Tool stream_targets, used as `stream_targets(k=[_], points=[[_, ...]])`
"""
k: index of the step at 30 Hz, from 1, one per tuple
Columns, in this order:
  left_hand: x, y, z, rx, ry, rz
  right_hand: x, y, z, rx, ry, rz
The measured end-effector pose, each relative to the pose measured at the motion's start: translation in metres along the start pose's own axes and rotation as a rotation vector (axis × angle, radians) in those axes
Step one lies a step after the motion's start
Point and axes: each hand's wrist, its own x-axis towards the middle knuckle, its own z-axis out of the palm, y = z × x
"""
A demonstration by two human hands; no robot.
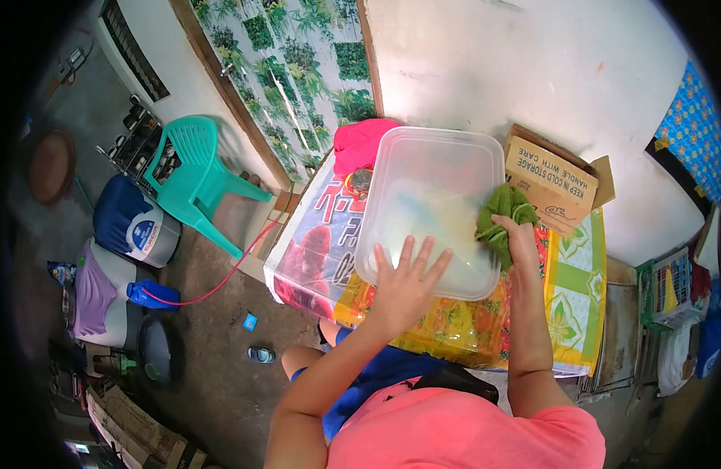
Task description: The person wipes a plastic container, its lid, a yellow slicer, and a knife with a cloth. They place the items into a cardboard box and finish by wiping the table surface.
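A translucent plastic storage box (431, 168), closed with a lid, stands on the table in front of me. My left hand (409, 285) lies flat near the box's front edge with its fingers spread. A green cloth (493, 223) is bunched in my right hand (518, 238), whose fingers are wrapped round it. That cloth presses against the right edge of the box. Pale and bluish contents show faintly through the plastic, too blurred to name.
A cardboard box (552, 184) is right of the plastic box, against the wall. Red cloth (362, 144) lies at the back left of the covered table (575, 313). Left on the floor are a green chair (192, 168), a blue container (153, 294), a black basin (159, 349) and a pink hose (228, 273).
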Motion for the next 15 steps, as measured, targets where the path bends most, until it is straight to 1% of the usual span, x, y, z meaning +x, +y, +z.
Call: stream_targets(k=[1,4,7,9,10,12,13,15], points=[[0.002,0.003,0.006,0.074,0.003,0.032,-0.006,-0.002,0.004,-0.016,-0.005,0.001],[0.011,0.007,0.008,-0.090,-0.026,0.002,-0.038,-0.004,0.022,0.348,0.007,-0.167],[0.024,0.008,0.001,-0.699,0.103,-0.033,-0.067,0.045,0.021,-0.117,-0.108,-0.539],[0.023,-0.004,0.007,-1.040,0.126,0.095,-0.092,0.060,0.046,0.066,-0.294,-0.397],[0.022,-0.006,0.009,-1.208,0.135,0.161,-0.095,0.053,0.058,-0.236,-0.265,-0.622],[0.009,0.002,0.005,-1.216,0.192,0.060,-0.087,0.016,0.073,-0.558,-0.264,-0.927],[0.003,-0.001,0.002,-1.330,0.080,0.010,-0.076,0.010,0.075,-0.627,-0.272,-0.869],[-0.006,-0.006,-0.007,-1.561,-0.102,-0.127,-0.036,0.007,0.075,-0.602,-0.153,-0.961]])
